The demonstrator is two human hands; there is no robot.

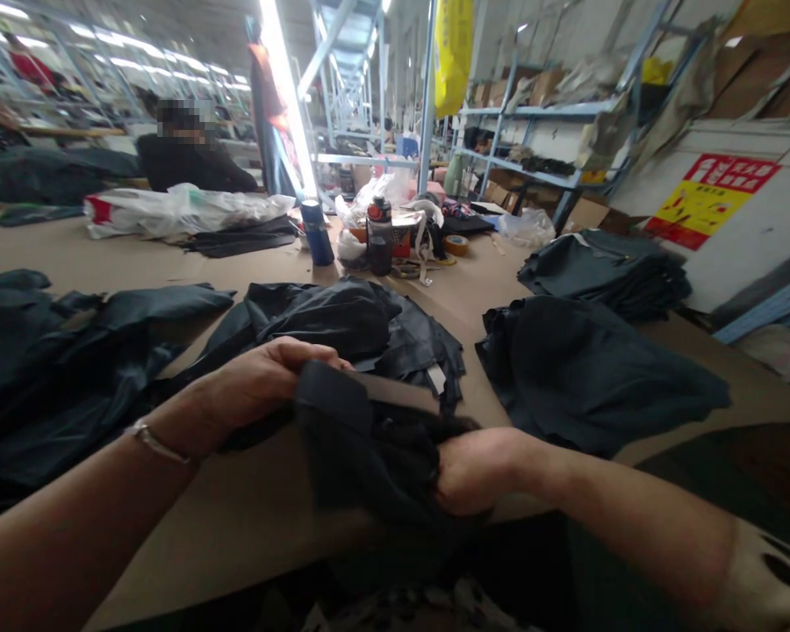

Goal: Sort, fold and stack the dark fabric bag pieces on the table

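A dark cloth piece (355,448) hangs between the person's two hands at the near middle of the scene, just above the near part of a brown tabletop (190,527). The left hand (269,377), with a bracelet (161,441) at its wrist, pinches the upper left edge between thumb and fingers. The right hand (470,470) is closed in a fist on bunched fabric at the right side. The cloth's near folds are blurred.

Beyond the hands lies a dark garment pile (329,312); on its right side a small white label (436,379) shows, its print too small to read. More dark cloth (72,351) spreads at the left, and a folded dark stack (585,360) sits at the right, in front of another stack (606,268) farther off.

On the far right wall, a red-and-yellow poster (714,202) carries pale characters on its red upper band and small figures on yellow, too blurred to read. A yellow bag (453,57) hangs far in the middle, its faint marks illegible. Below stand a blue bottle (316,233) and a dark bottle (379,237) with orange on its lid, left of a tape roll (456,246). At far left, a white plastic bag (190,212) bears a red patch; beyond it sits a person in black (188,162).
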